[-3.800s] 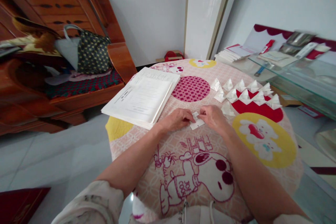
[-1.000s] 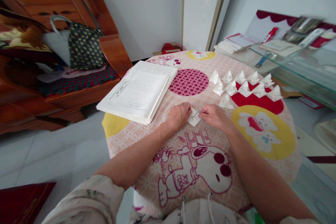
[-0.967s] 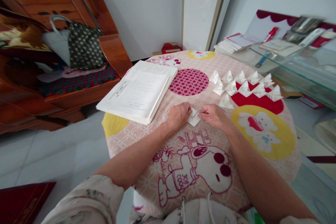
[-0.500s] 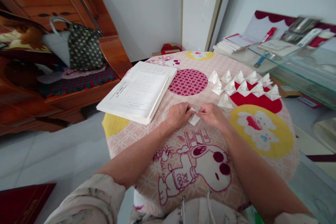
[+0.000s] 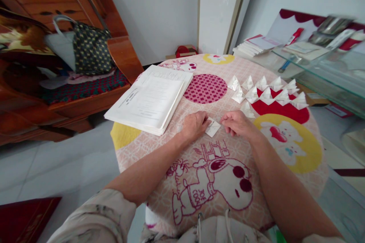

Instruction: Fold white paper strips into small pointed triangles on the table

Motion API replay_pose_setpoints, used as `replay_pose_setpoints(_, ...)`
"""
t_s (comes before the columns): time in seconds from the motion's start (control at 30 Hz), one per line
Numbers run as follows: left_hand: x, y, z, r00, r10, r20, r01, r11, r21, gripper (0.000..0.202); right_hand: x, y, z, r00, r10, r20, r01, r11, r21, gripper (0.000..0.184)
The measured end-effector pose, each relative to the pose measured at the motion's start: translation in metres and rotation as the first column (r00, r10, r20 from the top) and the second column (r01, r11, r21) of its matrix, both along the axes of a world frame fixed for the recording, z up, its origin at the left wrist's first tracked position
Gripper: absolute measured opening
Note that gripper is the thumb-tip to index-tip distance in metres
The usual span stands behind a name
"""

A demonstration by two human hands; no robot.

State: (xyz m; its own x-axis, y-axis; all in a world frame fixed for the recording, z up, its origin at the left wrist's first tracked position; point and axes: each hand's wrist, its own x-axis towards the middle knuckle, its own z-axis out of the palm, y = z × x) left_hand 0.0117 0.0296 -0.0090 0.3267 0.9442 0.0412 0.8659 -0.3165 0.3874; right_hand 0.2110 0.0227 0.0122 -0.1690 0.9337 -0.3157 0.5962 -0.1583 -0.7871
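A small folded square of white printed paper (image 5: pixel 212 128) lies on the round cloth-covered table in front of me, one corner toward me. My left hand (image 5: pixel 195 124) pinches its left edge between thumb and fingers. Just right of the paper, my right hand (image 5: pixel 237 122) is closed with fingers curled; nothing shows in it, and a narrow gap parts it from the paper. Beyond that hand stand several pointed folded paper pieces (image 5: pixel 266 95) in rows, the nearest piece (image 5: pixel 247 110) close to my right knuckles.
A thick stack of printed sheets (image 5: pixel 148 100) lies on the tablecloth (image 5: pixel 159 167) at the left. Past the table's right edge is a glass shelf (image 5: pixel 327 79) with papers and metal bowls. A wooden bench (image 5: pixel 122 59) with a patterned bag (image 5: pixel 91 49) stands at the far left.
My right hand has let go of the paper and moved slightly right. The paper now lies flatter, showing its square face. The left hand keeps its hold.
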Motion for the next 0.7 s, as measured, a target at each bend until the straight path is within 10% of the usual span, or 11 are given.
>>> replay_pose_setpoints(0.7,0.002,0.0,-0.004,0.999,-0.012,-0.039,0.013,1.0,0.017,0.022,-0.022,-0.001,-0.001,0.867,0.036,0.498,-0.165,0.962,0.217,0.02)
